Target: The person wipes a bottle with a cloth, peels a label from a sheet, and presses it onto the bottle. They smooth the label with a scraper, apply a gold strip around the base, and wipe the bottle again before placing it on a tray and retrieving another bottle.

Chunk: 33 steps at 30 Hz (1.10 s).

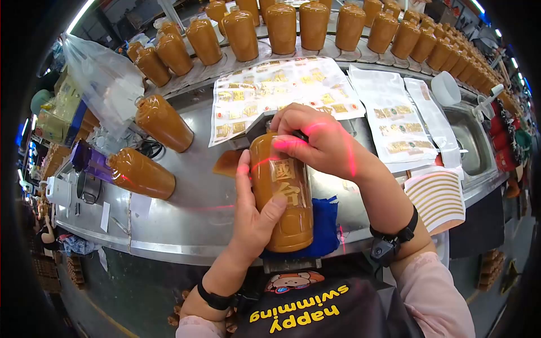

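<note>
A glossy brown bottle [293,228] with gold characters on its front leans in front of me, its neck pointing away. My left hand [256,217] is wrapped round the bottle's left side, with the thumb pressed beside the lower gold character. Across the bottle's shoulder and neck, my right hand [318,138] is closed, fingers curled; it covers most of the neck. Shiny clear film seems to surround the gold characters. Red laser lines cross my right hand and the bottle. Beneath the bottle lies a blue cloth [325,228], partly hidden.
Two brown bottles [163,124] lie tilted to the left on the metal table [197,225]. Behind are sheets of gold decals [282,87] and a curved conveyor [197,72] lined with bottles. Striped paper [435,197], a white cup [446,88] and a sink [472,143] are at right.
</note>
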Tool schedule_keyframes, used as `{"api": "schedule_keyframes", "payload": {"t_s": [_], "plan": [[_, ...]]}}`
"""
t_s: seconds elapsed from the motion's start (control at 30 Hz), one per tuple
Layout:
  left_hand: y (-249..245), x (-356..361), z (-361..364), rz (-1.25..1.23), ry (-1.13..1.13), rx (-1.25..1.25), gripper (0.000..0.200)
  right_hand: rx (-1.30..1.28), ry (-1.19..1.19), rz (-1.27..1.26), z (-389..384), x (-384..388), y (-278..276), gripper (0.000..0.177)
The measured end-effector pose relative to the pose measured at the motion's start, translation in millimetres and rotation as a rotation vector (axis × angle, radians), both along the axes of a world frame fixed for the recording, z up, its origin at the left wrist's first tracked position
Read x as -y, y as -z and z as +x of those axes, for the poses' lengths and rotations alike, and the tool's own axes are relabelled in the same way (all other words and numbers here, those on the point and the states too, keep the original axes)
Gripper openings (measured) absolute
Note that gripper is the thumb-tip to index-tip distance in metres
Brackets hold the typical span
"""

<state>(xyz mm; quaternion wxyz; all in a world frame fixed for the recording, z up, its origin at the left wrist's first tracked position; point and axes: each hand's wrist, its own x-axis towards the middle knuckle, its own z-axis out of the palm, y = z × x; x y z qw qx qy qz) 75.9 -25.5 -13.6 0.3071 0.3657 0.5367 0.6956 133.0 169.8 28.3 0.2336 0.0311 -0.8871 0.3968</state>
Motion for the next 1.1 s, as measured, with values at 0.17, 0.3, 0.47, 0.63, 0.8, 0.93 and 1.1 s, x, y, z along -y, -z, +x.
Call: {"api": "schedule_keyframes", "payload": {"t_s": [0.17,0.3,0.47,0.63,0.8,0.93,1.1], "plan": [[-0.6,-0.9,1.8,0.015,-0.005,0.067,0.085,-0.018,0.129,-0.231,11.7,3.9,-0.9,0.027],[3.0,0.4,-0.8,0.06,0.016,0.105,0.085,0.031,0.169,-0.446,43.0,13.9,27.0,0.05],[3.4,-0.1,-1.3,0.022,0.002,0.047,0.085,0.168,-0.008,-0.684,62.1,33.6,58.2,0.087],[-0.5,0.2,1.1,0.02,-0.003,0.069,0.085,0.181,-0.064,-0.783,61.8,36.6,51.2,0.091],[-0.5,0.1,1.2,0.019,-0.012,0.058,0.084,0.193,-0.08,-0.821,61.5,36.2,51.2,0.093],[1.2,1.4,-1.2,0.019,-0.008,0.053,0.083,0.155,-0.074,-0.771,59.5,37.1,53.5,0.094],[2.9,1.1,-1.3,0.044,0.003,0.093,0.083,0.161,-0.015,-0.653,58.8,38.9,51.4,0.094]]}}
